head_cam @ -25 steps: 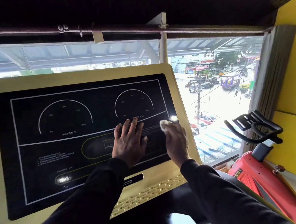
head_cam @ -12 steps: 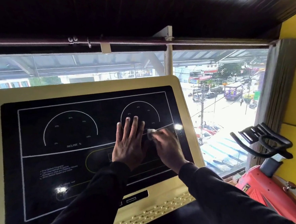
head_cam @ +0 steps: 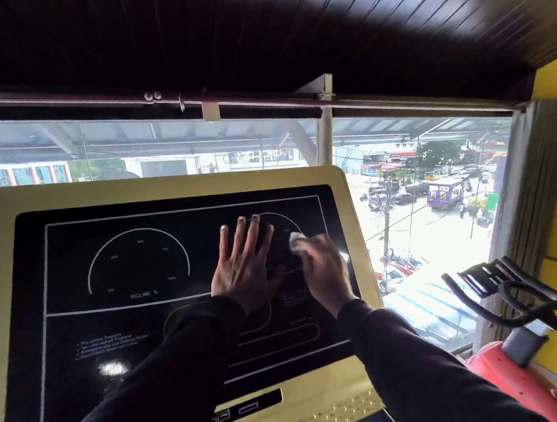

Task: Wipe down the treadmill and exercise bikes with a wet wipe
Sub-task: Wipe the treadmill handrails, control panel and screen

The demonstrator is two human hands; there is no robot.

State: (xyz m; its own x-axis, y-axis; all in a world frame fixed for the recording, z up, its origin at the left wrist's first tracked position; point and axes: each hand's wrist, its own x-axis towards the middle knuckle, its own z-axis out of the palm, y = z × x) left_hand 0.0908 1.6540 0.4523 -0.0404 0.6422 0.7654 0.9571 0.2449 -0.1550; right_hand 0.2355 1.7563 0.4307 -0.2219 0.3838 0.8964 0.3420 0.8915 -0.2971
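Window-side gym corner. Treadmill console (head_cam: 175, 267) faces up, black panel. Left hand (head_cam: 241, 269) flat, fingers spread, bracing the panel. Right hand (head_cam: 324, 270) fingers clamped on wet wipe (head_cam: 296, 241) at right dial. Best: overlapping strokes, light pressure; exercise bike (head_cam: 510, 343) still untouched.

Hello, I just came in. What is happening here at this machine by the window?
A person is wiping the treadmill console. The right hand holds a crumpled white wet wipe against the right side of the black display panel, near the right dial. The left hand rests flat on the panel beside it, fingers spread. A red exercise bike with black handlebars stands to the right, and no hand touches it.
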